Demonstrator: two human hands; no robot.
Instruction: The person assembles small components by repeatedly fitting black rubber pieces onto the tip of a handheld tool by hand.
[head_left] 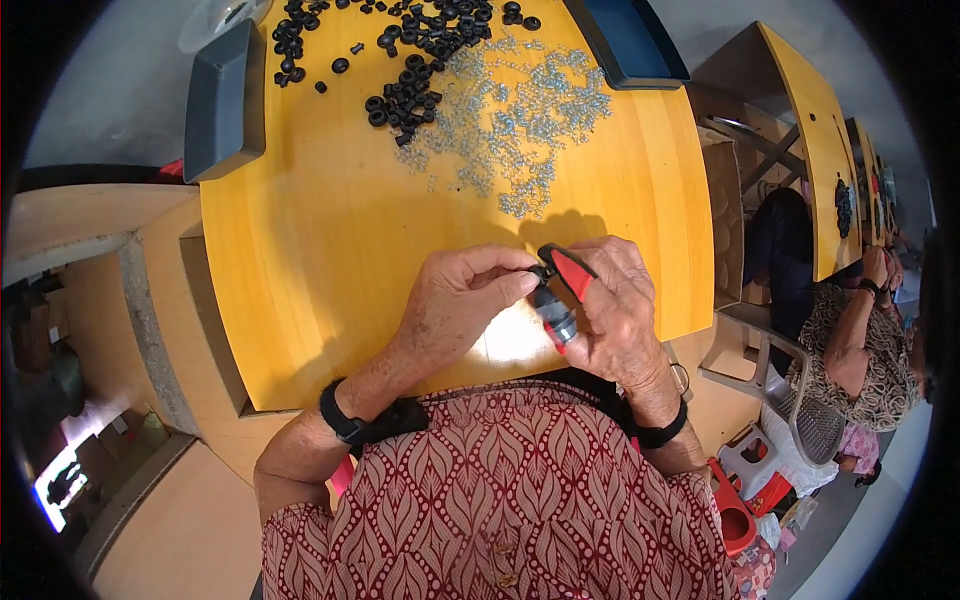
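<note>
My left hand (455, 300) is closed in a pinch at the head of a hand tool, with a small black part (538, 272) at its fingertips. The red-and-black hand tool (552, 308) is wrapped by the fingers of my right hand (622, 312); its exact kind is not clear. Both hands are close together above the near side of the yellow table (330, 230). Farther off lie many small clear pieces (530, 120) in a loose spread. Beside them, to the left and behind, are small black spool-like parts (410, 85) in clusters.
A grey tray (222, 115) stands at the table's far left corner, and a dark blue tray (630, 45) at the far right. To the right are a metal-framed chair (800, 400), another person (855, 340) and another yellow table (815, 130). A red stool (735, 520) is lower right.
</note>
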